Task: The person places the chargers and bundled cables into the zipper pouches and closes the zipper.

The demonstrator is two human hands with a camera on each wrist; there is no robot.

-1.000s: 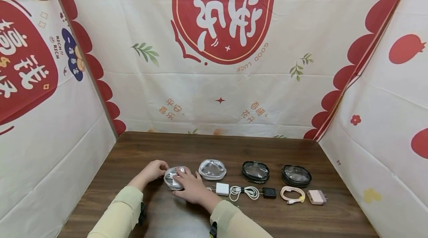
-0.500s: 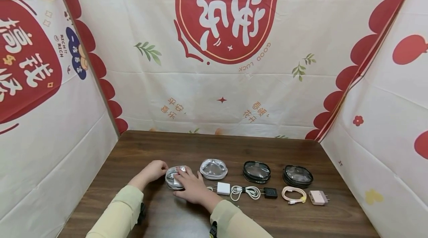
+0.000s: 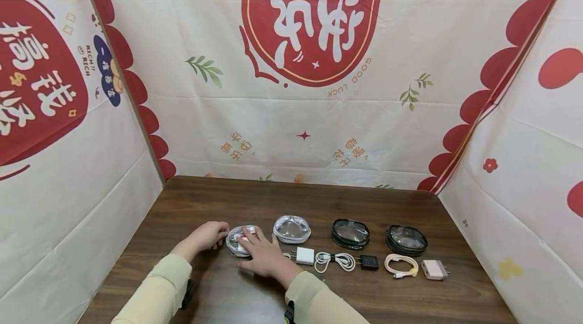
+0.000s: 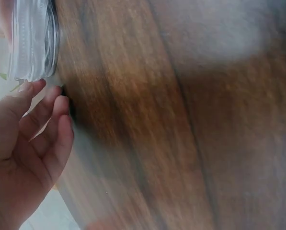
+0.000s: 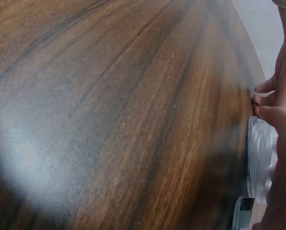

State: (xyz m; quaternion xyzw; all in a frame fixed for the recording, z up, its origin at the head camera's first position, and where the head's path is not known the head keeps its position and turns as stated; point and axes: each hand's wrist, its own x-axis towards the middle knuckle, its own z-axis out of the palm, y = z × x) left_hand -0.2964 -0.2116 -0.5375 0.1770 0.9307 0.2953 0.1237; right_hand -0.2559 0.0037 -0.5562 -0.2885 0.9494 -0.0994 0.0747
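A clear, pale-rimmed zip pouch (image 3: 233, 244) lies at the left of the row, with something white inside it. My left hand (image 3: 208, 235) is at its left end; in the left wrist view thumb and forefinger tips meet at the end of the zip pouch (image 4: 32, 43), pinching there. What exactly lies between those tips is too small to tell. Spread fairly straight across the pouch's top, the fingers of my right hand (image 3: 264, 255) press on it and hide part of it. In the right wrist view, the pouch (image 5: 261, 158) shows its side beside my right hand.
Another clear pouch (image 3: 292, 229) and two black-rimmed pouches (image 3: 350, 233) (image 3: 407, 239) continue the row. In front lie a white charger (image 3: 304, 256), a white coiled cable (image 3: 334, 261), a black charger (image 3: 368, 262), a cream coiled cable (image 3: 401, 265) and a pink charger (image 3: 434, 269). Fabric walls enclose the wooden table (image 3: 355, 298).
The head view has shifted slightly. My left fingers have dropped a little at the pouch's left end, and the left forearm has edged left. My right hand stays on the pouch.
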